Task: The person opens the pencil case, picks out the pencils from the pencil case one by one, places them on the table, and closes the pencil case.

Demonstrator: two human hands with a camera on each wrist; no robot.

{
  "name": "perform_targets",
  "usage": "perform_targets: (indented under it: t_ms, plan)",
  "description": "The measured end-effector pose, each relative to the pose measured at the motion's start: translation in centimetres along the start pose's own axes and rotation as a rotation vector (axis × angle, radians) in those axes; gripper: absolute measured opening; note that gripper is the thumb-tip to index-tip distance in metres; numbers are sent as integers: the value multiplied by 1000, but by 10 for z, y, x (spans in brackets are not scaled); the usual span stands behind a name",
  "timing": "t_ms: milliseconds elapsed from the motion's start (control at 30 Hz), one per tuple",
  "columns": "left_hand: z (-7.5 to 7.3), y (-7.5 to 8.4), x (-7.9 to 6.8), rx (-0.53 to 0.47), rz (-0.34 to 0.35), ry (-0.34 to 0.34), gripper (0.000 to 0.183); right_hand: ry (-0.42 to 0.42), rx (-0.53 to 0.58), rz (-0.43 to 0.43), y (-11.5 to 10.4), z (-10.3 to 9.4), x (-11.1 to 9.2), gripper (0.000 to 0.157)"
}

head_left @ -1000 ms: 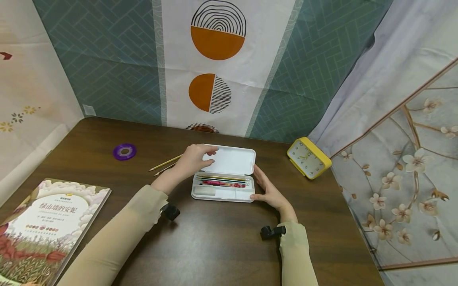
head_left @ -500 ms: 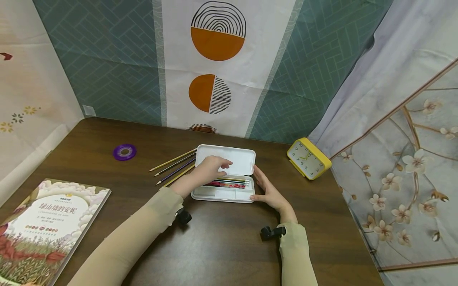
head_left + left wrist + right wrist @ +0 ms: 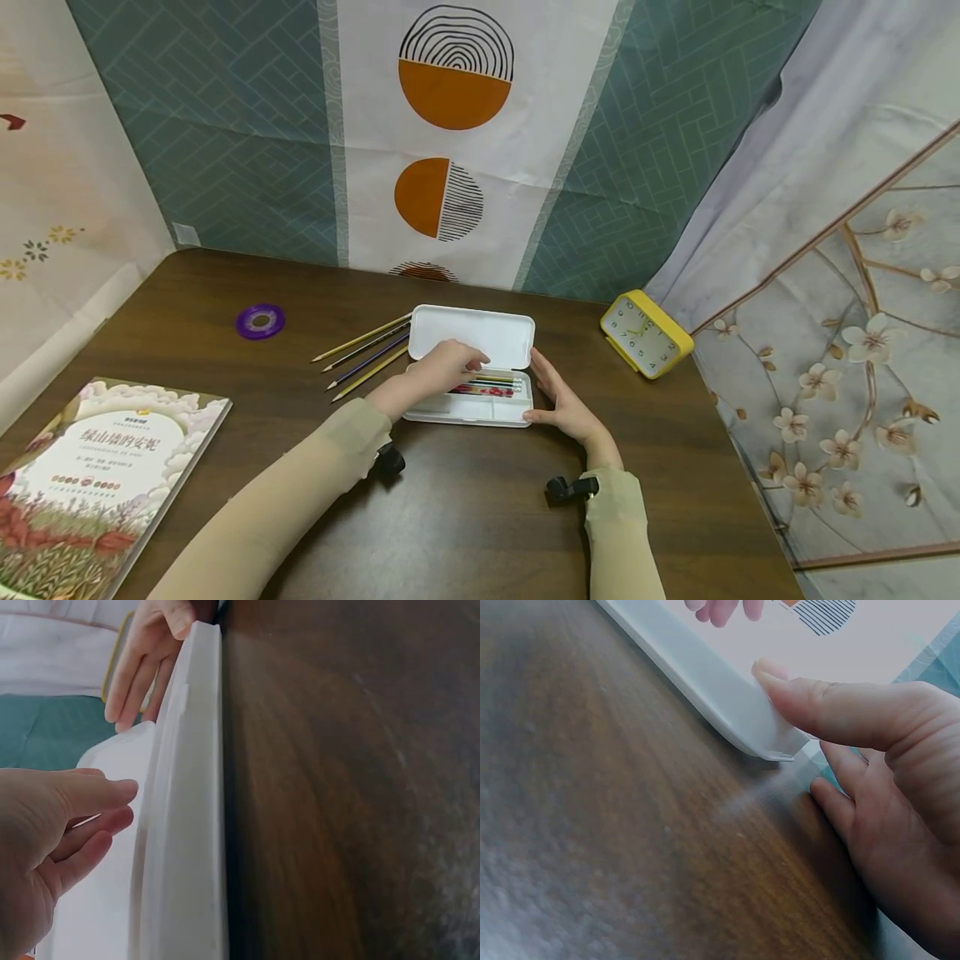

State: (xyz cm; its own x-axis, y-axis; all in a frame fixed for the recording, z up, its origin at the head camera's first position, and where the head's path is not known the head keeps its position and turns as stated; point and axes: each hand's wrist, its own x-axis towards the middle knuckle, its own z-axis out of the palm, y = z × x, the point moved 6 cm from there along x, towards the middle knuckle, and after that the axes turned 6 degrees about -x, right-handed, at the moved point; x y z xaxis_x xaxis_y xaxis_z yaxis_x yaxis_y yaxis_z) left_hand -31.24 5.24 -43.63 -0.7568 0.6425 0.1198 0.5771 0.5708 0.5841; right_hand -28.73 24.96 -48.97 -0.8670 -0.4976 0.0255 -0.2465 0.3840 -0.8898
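A white pencil case point(image 3: 457, 419) lies on the table, its lid point(image 3: 504, 332) tipped back. Several pencils point(image 3: 507, 379) and a red patterned strip point(image 3: 483, 391) show inside; my left hand point(image 3: 442, 367) hides the left part. That hand hovers over the case with fingers loosely bent, and nothing shows between thumb and fingertips in the left wrist view. At the right end of the case, my right hand point(image 3: 564, 407) has its thumb point(image 3: 832, 712) on the rim and its fingers fairly straight along the end. Several pencils point(image 3: 367, 360) lie fanned out left of the case.
A purple ring-shaped disc point(image 3: 259, 321) lies at the back left. In the left foreground is an illustrated book point(image 3: 112, 475). A yellow alarm clock point(image 3: 647, 333) stands at the back right, near the curtain point(image 3: 750, 200).
My left hand has moved right from the case's left edge to over the pencils inside, uncovering the pencils on the table. The right hand has stayed at the case's right end.
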Motion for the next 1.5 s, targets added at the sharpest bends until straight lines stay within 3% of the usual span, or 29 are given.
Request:
perform_targets:
  t_ms: [333,667,1100,1500]
  plan:
    - [5,1,0,70,45,-10,26,3,0,7,1,1,0,105]
    - [7,2,0,87,9,-36,26,6,0,8,0,-1,-1,106]
    - [9,7,1,154,32,-53,20,1,0,6,2,-1,0,106]
    - [13,7,3,124,-24,-60,29,2,16,18,3,0,1,107]
